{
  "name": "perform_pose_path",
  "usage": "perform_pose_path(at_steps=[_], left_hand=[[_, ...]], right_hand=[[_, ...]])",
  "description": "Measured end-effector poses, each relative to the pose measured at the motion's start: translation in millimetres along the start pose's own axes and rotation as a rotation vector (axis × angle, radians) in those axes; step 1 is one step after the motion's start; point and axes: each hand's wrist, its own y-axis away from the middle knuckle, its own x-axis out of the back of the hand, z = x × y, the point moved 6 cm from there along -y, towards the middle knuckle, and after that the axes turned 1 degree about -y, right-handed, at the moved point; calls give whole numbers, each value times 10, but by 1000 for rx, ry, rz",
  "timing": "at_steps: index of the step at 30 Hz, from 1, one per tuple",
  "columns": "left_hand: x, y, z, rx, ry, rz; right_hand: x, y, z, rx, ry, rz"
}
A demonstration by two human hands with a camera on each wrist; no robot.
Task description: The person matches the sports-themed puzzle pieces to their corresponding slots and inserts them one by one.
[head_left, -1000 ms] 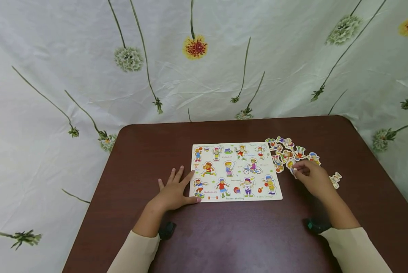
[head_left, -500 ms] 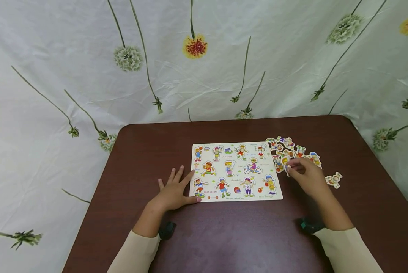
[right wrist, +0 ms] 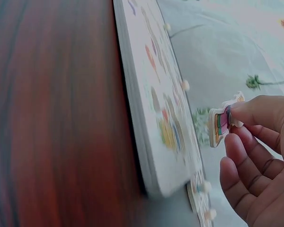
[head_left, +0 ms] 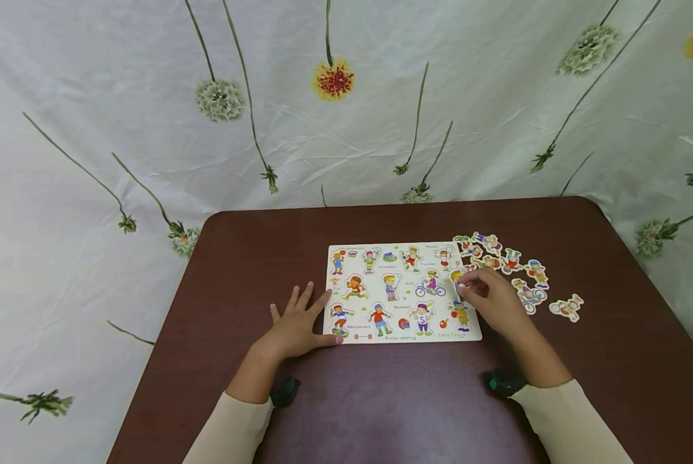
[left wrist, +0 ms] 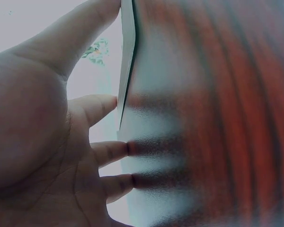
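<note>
A pale puzzle board (head_left: 404, 334), printed with sports figures and words, lies on the dark table. My left hand (head_left: 296, 330) is spread at its left side, the thumb and index fingertip touching the board's edge (left wrist: 128, 47), as the left wrist view shows. Over the board's right side my right hand (head_left: 493, 301) pinches a figure-shaped puzzle piece (head_left: 456, 277) between thumb and fingers. In the right wrist view this puzzle piece (right wrist: 219, 124) is raised above the board, tilted, with its printed face partly covered by the thumb.
Several loose puzzle pieces (head_left: 487, 242) lie in a cluster by the board's upper right corner. A bicycle-rider piece (head_left: 530, 296) and another piece (head_left: 566, 308) lie farther right. Behind the brown table (head_left: 265, 238) hangs a flower-print cloth (head_left: 375, 129).
My right hand has carried the pinched puzzle piece leftward from the loose cluster to over the board's right edge, uncovering the bicycle-rider piece. The left hand has stayed in place.
</note>
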Motion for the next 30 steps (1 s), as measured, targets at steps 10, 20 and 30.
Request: perform_pose_path(at_steps=[10,20,30], left_hand=[[-8,0,-8,4,2,4],[-1,8,-4,8,6,2],[-3,5,-5,-1,2,7]], right_hand=[[-270,-61,-257,51,-62,-57],[-550,-111,-472,64,-103,-117],[-745,-208,-622,71,-91,-139]])
